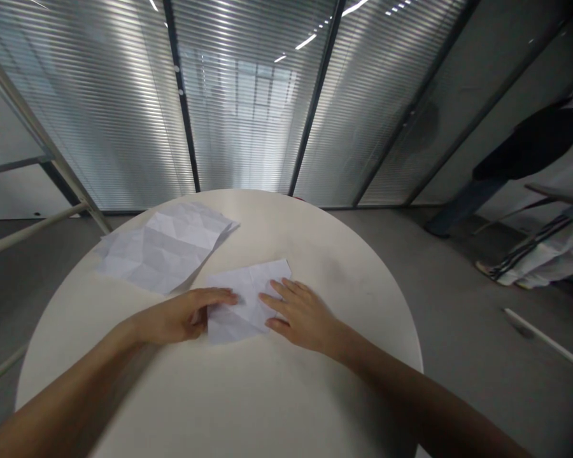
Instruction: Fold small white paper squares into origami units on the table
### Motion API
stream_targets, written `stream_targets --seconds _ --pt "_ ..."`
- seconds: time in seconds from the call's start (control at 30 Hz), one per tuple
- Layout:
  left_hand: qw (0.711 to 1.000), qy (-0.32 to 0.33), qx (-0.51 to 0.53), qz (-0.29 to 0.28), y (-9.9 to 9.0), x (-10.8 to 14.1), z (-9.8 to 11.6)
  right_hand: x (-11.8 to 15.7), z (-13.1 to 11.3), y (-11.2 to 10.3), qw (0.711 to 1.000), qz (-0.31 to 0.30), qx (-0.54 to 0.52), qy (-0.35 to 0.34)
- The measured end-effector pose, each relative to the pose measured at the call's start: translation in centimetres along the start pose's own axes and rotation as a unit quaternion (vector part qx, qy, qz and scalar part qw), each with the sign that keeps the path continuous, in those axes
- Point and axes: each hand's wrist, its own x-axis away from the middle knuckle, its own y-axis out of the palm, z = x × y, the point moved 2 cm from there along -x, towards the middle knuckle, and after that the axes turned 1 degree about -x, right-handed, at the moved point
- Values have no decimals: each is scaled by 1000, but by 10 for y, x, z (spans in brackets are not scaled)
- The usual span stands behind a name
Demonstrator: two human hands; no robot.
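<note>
A folded white sheet of paper [251, 286] lies on a round white table [291, 401], with crease lines across its face. At its left edge is my left hand [184, 316], fingers reaching over the top and thumb bent in at the near side, closed on the edge. Exactly how the thumb meets the paper is hard to make out. My right hand [303, 315] rests on the right part of the paper, its fingers spread and pressed flat.
A larger creased sheet of paper [167, 245] lies at the table's far left. Glass panels with blinds [243, 114] stand behind the table. Metal rails [42, 226] are at the left. Two people, one in dark clothing [530, 146], are at the far right.
</note>
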Motion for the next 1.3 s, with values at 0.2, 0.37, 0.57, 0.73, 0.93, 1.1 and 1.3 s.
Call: stream_targets --seconds 0.2,0.37,0.57,0.73,0.93,1.1,1.3 --pt "996 20 40 75 4 -14 -10 -1 0 1 1000 11 0 -7" --pt "976 -106 -68 175 8 -29 -6 -2 1 -3 1000 4 -11 -6" --pt "937 -106 -252 218 13 -38 -3 3 -2 -7 1000 -8 -23 -1" --pt "916 -35 -364 164 20 -39 7 4 -14 -8 1000 9 -23 2" --pt "915 -62 -389 89 34 -43 31 -7 -28 -3 999 12 0 48" --pt "912 -122 -375 111 44 -41 45 -3 -30 -1 997 27 -3 69" --pt "907 -145 -378 119 43 -36 47 5 -21 -2 998 26 3 64"
